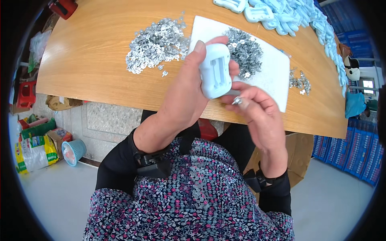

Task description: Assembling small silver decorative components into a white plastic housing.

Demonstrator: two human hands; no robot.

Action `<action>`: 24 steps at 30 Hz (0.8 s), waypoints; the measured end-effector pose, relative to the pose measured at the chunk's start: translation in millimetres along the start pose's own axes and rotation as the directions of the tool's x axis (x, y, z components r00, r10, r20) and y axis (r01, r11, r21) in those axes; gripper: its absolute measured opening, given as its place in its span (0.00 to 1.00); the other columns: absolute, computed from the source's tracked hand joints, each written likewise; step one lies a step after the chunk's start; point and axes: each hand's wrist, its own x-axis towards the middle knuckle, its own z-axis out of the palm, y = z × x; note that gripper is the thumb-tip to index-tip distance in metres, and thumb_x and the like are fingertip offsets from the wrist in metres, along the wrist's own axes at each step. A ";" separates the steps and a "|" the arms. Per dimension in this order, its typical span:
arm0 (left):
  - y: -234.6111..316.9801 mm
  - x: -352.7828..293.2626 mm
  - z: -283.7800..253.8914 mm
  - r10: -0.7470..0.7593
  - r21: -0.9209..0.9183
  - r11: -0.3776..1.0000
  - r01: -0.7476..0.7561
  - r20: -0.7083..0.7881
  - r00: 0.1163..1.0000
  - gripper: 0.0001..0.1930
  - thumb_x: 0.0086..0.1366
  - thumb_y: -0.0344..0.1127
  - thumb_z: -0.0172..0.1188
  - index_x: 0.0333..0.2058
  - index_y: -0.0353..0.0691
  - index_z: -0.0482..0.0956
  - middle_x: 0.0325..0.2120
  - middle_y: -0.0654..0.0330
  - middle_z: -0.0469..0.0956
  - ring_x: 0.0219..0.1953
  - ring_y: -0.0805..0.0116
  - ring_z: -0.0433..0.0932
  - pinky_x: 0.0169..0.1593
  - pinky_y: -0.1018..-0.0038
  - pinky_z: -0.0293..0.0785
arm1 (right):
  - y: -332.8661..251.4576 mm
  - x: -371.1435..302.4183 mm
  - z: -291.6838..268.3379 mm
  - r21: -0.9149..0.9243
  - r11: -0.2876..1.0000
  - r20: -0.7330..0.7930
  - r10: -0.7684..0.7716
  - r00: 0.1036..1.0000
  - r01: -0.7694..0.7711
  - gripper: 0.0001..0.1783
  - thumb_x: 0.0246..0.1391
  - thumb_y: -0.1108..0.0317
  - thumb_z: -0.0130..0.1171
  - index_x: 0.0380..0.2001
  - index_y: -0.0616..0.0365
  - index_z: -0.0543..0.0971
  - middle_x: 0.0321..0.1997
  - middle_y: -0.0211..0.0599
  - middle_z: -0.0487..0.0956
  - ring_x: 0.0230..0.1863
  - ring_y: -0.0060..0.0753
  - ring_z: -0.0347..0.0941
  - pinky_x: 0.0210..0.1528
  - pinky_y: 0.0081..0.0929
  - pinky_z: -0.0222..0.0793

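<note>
My left hand is closed round a light blue plastic housing, held upright above the table's near edge with its recessed battery compartment facing me. Just to the right and lower, my right hand pinches a small metal contact piece between thumb and fingertips, close to the housing but apart from it. Behind the housing, a dark grey heap of small metal spring pieces rests on a white foam sheet. Left of the sheet lies a pile of shiny flat metal contacts.
Many light blue housings are heaped along the table's far right edge. A few loose metal pieces lie right of the foam. On the floor at left stand a blue basket and a red stool; blue crates are stacked at right.
</note>
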 end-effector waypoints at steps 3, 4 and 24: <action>-1.0 2.4 4.2 0.009 0.007 1.000 -0.009 0.021 1.000 0.28 0.77 0.50 0.34 0.64 0.36 0.61 0.49 0.47 0.77 0.51 0.57 0.77 0.59 0.61 0.71 | 9.4 2.2 6.4 0.126 0.991 0.005 0.045 0.999 -0.045 0.05 0.63 0.71 0.55 0.35 0.61 0.77 0.60 0.45 0.73 0.58 0.47 0.74 0.64 0.48 0.68; -2.5 1.7 4.8 -0.003 -0.004 1.000 0.003 0.019 1.000 0.27 0.77 0.50 0.35 0.63 0.36 0.62 0.51 0.46 0.77 0.52 0.56 0.77 0.59 0.61 0.70 | 8.2 3.1 4.3 0.200 0.979 -0.009 0.040 0.999 -0.037 0.08 0.63 0.71 0.55 0.42 0.64 0.76 0.58 0.43 0.74 0.57 0.42 0.74 0.63 0.44 0.68; -14.5 -13.5 11.2 -0.262 0.470 0.850 0.236 -0.009 0.965 0.22 0.75 0.40 0.50 0.64 0.43 0.62 0.58 0.56 0.67 0.58 0.67 0.71 0.56 0.66 0.79 | 1.3 -1.8 -10.5 0.112 0.962 -0.208 -0.224 0.952 0.250 0.04 0.63 0.72 0.55 0.37 0.59 0.77 0.69 0.52 0.67 0.65 0.32 0.65 0.70 0.35 0.54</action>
